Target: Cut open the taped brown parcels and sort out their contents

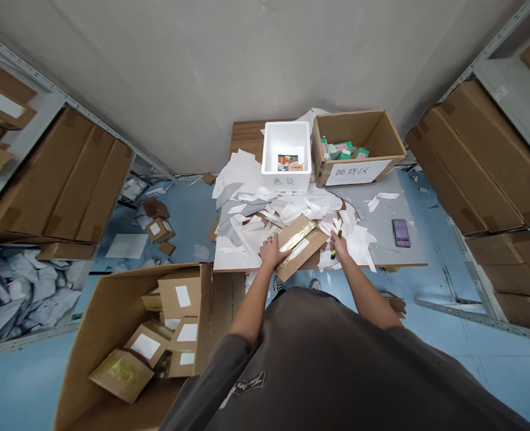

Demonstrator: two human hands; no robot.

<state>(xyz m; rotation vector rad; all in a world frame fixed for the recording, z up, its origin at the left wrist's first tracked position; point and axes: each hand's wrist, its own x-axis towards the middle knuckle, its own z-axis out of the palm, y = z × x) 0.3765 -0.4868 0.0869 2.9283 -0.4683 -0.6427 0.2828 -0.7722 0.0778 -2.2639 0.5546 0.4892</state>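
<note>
A small brown cardboard parcel (298, 244) sealed with shiny tape lies at the near edge of the low table (381, 230). My left hand (271, 250) rests against the parcel's left end, fingers curled on it. My right hand (338, 244) sits just to the right of the parcel, closed round a thin yellow and black tool (335, 245) that looks like a cutter. Torn white paper scraps (265, 209) cover the table around both hands.
A white foam bin (287, 157) and an open labelled carton (359, 149) with green boxes stand at the table's back. A purple phone (401, 232) lies at right. A big open carton (134, 341) of small parcels stands on the floor at left. Shelves with flat boxes line both sides.
</note>
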